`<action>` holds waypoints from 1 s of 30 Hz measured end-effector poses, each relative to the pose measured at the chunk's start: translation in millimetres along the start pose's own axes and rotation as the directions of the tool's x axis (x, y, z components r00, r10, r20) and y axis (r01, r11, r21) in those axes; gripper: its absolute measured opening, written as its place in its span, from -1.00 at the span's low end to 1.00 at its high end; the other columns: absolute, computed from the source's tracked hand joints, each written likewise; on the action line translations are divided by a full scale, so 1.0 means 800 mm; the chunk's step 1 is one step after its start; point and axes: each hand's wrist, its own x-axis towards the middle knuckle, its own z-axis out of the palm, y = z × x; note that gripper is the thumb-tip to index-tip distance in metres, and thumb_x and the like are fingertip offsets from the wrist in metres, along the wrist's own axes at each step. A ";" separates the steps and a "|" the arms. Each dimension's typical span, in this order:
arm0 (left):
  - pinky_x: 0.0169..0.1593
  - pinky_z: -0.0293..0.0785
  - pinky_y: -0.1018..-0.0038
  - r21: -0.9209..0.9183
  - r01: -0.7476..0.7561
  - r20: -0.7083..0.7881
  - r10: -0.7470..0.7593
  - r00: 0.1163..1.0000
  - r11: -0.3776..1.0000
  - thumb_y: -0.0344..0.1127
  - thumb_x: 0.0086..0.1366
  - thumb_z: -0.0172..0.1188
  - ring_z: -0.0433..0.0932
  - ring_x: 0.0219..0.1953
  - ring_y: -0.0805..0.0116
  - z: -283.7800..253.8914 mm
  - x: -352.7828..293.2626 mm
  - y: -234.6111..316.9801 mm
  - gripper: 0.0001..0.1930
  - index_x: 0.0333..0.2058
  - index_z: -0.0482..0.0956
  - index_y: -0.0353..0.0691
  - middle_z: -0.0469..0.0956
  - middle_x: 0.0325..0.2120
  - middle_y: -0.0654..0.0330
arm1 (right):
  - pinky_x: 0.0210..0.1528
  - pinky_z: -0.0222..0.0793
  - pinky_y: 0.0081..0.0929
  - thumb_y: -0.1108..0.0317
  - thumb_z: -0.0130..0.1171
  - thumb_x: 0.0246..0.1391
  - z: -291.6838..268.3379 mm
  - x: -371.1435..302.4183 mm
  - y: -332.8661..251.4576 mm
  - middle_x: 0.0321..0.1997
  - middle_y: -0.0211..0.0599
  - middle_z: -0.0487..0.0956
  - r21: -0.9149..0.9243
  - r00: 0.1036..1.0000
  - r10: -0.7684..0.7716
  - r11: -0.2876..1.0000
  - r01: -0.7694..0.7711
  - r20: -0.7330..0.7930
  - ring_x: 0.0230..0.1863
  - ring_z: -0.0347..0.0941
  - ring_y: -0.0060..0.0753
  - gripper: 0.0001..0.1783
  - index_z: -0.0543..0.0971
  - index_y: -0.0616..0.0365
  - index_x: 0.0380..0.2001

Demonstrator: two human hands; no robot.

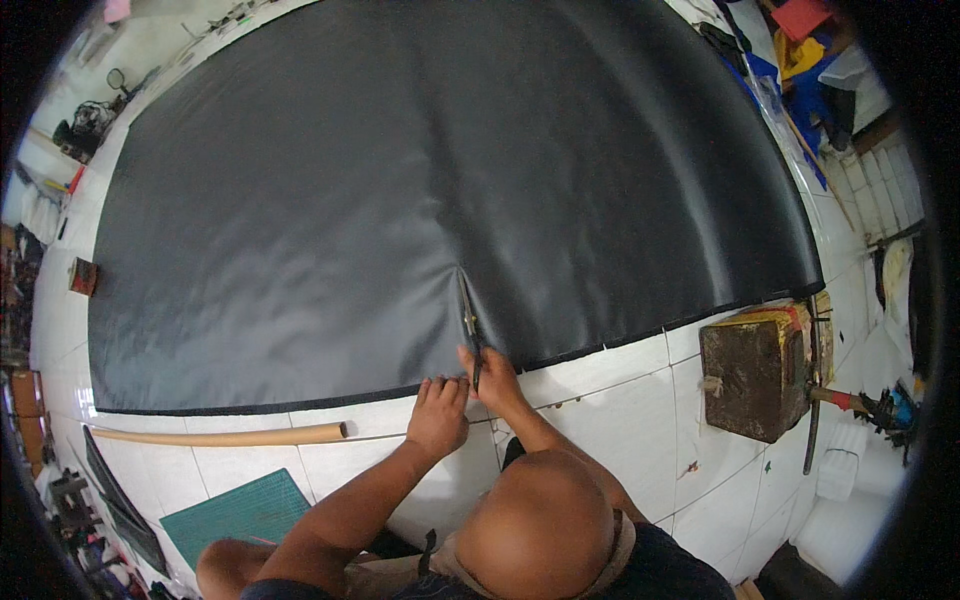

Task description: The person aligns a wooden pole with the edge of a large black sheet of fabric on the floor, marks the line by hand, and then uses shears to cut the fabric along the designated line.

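Observation:
A large black sheet (300, 230), smooth and leather-like, lies spread over the white tiled floor. My right hand (494, 382) is closed round the handles of a pair of scissors (469, 318) at the sheet's near edge. The blades point away from me, and the sheet rises in a crease at their tips. Just left of the scissors, my left hand (438, 415) grips the near edge of the sheet, its fingers on top and its thumb mostly hidden. Both hands are close together.
A cardboard tube (240, 436) lies along the near edge at left, with a green cutting mat (238, 518) below it. At right stands a dark, worn block (755, 380) by the sheet's corner. A small brown block (83, 277) sits at the left edge.

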 end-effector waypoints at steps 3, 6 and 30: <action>0.29 0.18 0.03 -0.016 -0.002 0.025 0.003 1.000 1.000 -0.37 0.03 0.17 0.33 0.14 -0.10 -0.008 0.002 0.002 -0.37 0.13 0.32 -0.39 0.39 0.01 -0.07 | -0.70 0.21 -0.55 -0.24 0.14 0.16 0.000 0.042 -0.024 -0.73 -0.44 0.35 0.023 0.998 0.060 0.998 -0.060 0.009 -0.75 0.30 -0.59 -0.39 0.38 0.08 -0.63; 0.28 0.19 0.05 -0.016 0.000 0.055 0.001 0.999 1.000 -0.36 0.04 0.17 0.32 0.14 -0.10 -0.014 0.004 0.005 -0.34 0.16 0.30 -0.38 0.39 0.02 -0.07 | -0.70 0.22 -0.54 -0.29 0.14 0.13 -0.001 0.075 -0.050 -0.73 -0.43 0.35 0.037 0.998 0.055 0.998 -0.054 -0.026 -0.75 0.31 -0.57 -0.37 0.37 0.07 -0.65; 0.34 0.07 -0.04 -0.094 0.065 0.149 -0.050 0.988 0.993 -0.24 0.13 0.14 0.26 0.22 -0.11 -0.014 0.007 -0.002 -0.33 0.23 0.28 -0.37 0.34 0.13 -0.08 | -0.64 0.23 -0.53 -0.24 0.14 0.15 0.004 0.291 -0.167 -0.71 -0.46 0.31 0.102 1.000 -0.018 0.995 0.018 -0.003 -0.71 0.27 -0.55 -0.40 0.37 0.05 -0.65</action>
